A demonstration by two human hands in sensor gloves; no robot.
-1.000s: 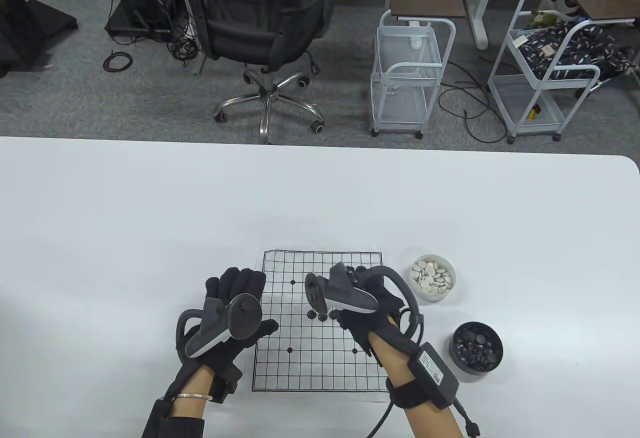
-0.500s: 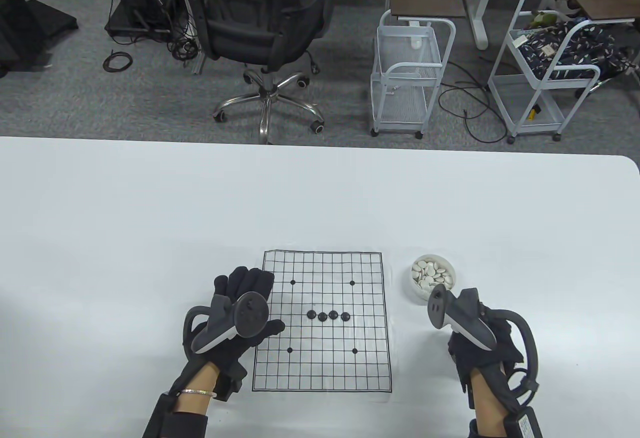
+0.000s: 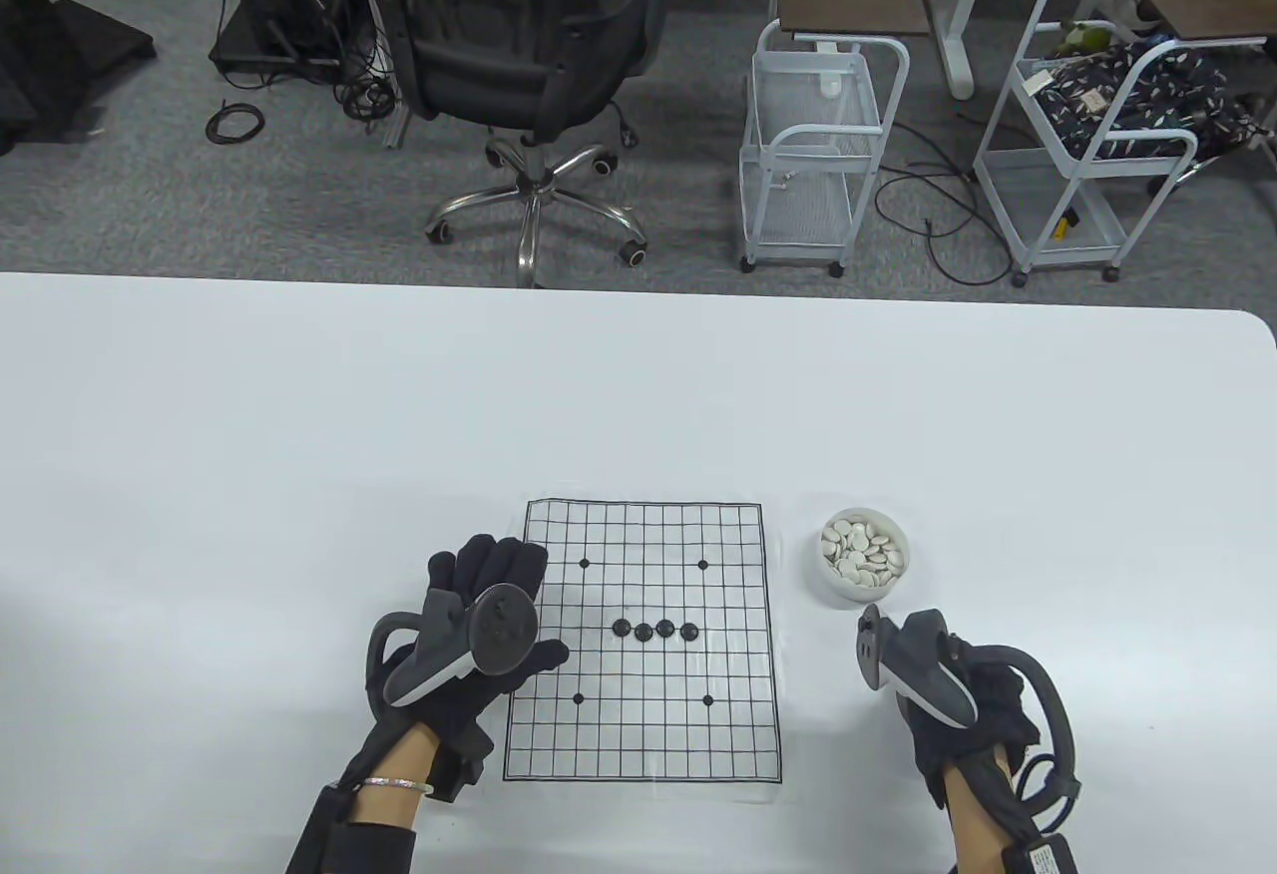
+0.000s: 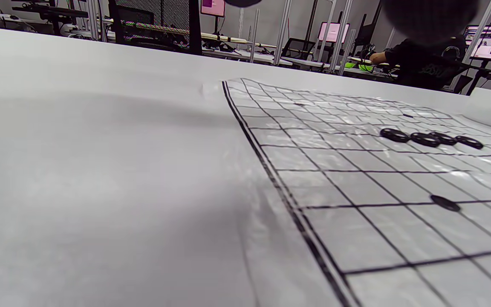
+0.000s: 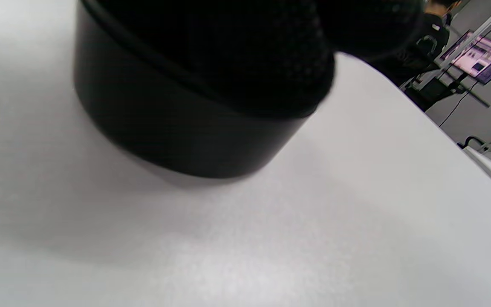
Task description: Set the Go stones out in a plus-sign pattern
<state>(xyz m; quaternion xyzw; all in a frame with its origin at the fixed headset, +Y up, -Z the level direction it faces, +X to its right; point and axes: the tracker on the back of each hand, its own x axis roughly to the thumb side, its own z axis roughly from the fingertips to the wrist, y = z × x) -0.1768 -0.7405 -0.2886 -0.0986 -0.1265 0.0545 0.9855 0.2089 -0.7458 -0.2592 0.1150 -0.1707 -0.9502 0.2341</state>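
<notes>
Four black Go stones [image 3: 653,630] lay in a row mid-board on the grid sheet [image 3: 640,744]. Small, smooth and likely slippery, each wanted a fingertip pinch at its edges. Left hand [image 3: 477,650] rested flat, fingers spread, on the sheet's left edge. Right hand [image 3: 953,704] covered the black bowl [image 5: 177,128]; its grip couldn't be told.

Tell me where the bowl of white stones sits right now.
In the table view, the bowl of white stones stands on the white table just right of the grid board, level with its far rows and just beyond the right hand.
</notes>
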